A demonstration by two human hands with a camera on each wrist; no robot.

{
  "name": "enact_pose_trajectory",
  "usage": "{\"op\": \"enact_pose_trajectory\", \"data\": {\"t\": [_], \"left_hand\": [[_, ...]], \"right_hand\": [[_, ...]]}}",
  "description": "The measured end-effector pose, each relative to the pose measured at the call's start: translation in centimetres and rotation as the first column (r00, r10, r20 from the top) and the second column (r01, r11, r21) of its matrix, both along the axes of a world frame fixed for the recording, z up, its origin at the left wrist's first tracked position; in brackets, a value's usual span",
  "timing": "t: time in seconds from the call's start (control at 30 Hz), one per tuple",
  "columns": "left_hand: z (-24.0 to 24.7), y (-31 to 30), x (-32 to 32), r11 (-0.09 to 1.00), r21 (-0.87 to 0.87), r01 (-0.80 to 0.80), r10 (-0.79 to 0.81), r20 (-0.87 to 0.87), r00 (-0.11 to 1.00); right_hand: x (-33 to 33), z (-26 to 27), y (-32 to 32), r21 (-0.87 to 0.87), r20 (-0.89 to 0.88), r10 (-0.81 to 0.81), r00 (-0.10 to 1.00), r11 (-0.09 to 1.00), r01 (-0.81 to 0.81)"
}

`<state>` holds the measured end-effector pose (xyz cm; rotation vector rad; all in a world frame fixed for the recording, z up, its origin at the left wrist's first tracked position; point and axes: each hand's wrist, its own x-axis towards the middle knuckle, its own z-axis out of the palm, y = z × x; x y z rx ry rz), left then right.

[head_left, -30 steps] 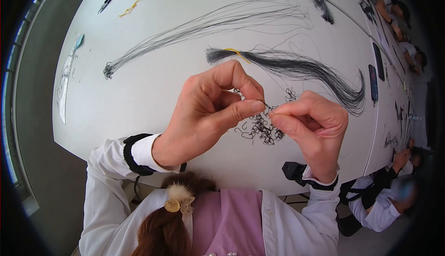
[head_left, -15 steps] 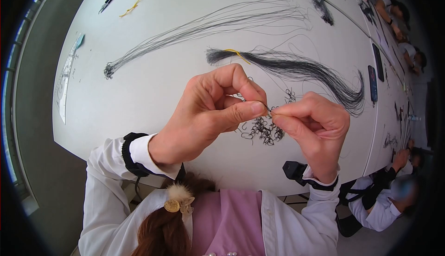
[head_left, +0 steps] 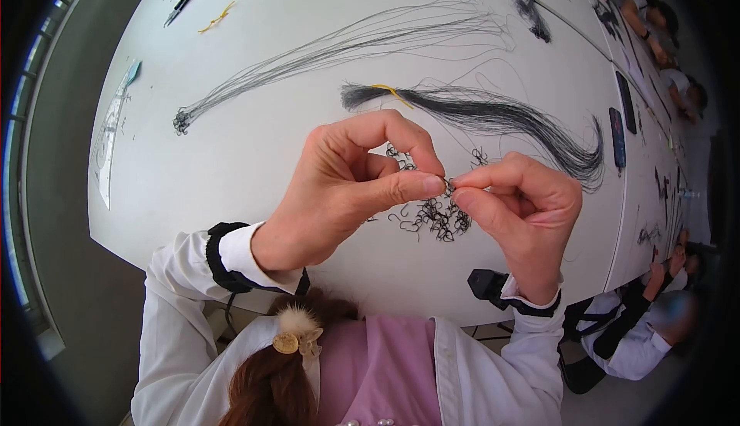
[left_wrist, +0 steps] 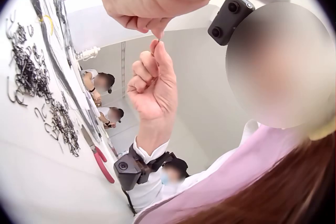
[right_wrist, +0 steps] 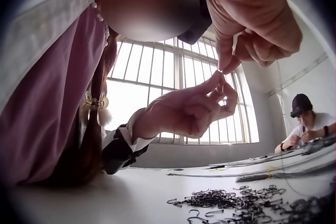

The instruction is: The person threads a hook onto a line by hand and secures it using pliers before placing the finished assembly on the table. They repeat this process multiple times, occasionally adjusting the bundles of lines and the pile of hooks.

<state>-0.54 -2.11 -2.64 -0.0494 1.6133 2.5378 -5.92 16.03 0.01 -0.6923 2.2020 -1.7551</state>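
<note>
Over the table, the left hand [head_left: 358, 187] pinches a small dark fish hook [head_left: 446, 185] between thumb and index fingertip, most of it hidden by the fingers. Right up against it, the thumb and index finger of the right hand [head_left: 528, 210] pinch the end of a thin fishing line [right_wrist: 288, 179], which trails away from that hand in the right wrist view. A pile of loose black fish hooks [head_left: 439, 219] lies on the white table [head_left: 231, 171] beneath both hands. Beyond them stretches a thick bundle of dark line [head_left: 493, 110], bound with a yellow tie [head_left: 393, 93].
A sparser bunch of lines with hooks [head_left: 182, 120] at one end lies to the left. Farther out are a black pen-like tool [head_left: 183, 3], a yellow tie [head_left: 218, 17] and a clear ruler [head_left: 108, 156]. Red-handled pliers [left_wrist: 102, 165] lie beside the hooks. Other people sit at right.
The left index finger has lifted and bent more, leaving a rounder gap above the thumb. The fingertips of both hands stay close together, and the right hand has hardly moved.
</note>
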Motion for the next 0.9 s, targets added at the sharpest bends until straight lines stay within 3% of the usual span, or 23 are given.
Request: {"op": "enact_pose_trajectory", "data": {"t": [0.23,0.3,0.33,0.4,0.53,0.8,0.9], "left_hand": [[1.0,0.1,0.0,0.993,-0.115,0.039,-0.035,0.033,0.999],[0.8,0.2,0.2,0.949,-0.316,-0.013,-0.014,-0.082,0.997],[0.7,0.1,0.1,0.949,-0.315,-0.013,-0.014,-0.081,0.997],[0.4,0.0,0.1,0.89,-0.443,-0.109,-0.016,-0.269,0.963],[0.6,-0.1,0.1,0.872,-0.474,-0.12,-0.005,-0.253,0.967],[-0.1,-0.2,0.0,0.944,-0.294,-0.15,0.092,-0.201,0.975],[1.2,0.1,-0.1,0.928,-0.323,-0.184,0.112,-0.23,0.967]], "right_hand": [[0.0,0.1,0.2,-0.01,-0.019,-0.028,0.999,1.0,0.028],[0.0,0.0,0.2,-0.001,-0.039,-0.025,0.999,1.0,0.025],[0.0,-0.1,0.1,0.008,-0.059,-0.021,0.998,1.0,0.021],[0.0,-0.1,0.1,0.026,-0.064,-0.019,0.998,0.999,0.021],[0.0,0.1,0.0,0.053,-0.033,-0.028,0.999,0.998,0.029],[-0.3,0.0,0.1,0.047,0.006,-0.017,1.0,0.999,0.017],[-0.3,0.2,0.1,0.039,0.04,-0.012,0.999,0.999,0.011]]}}
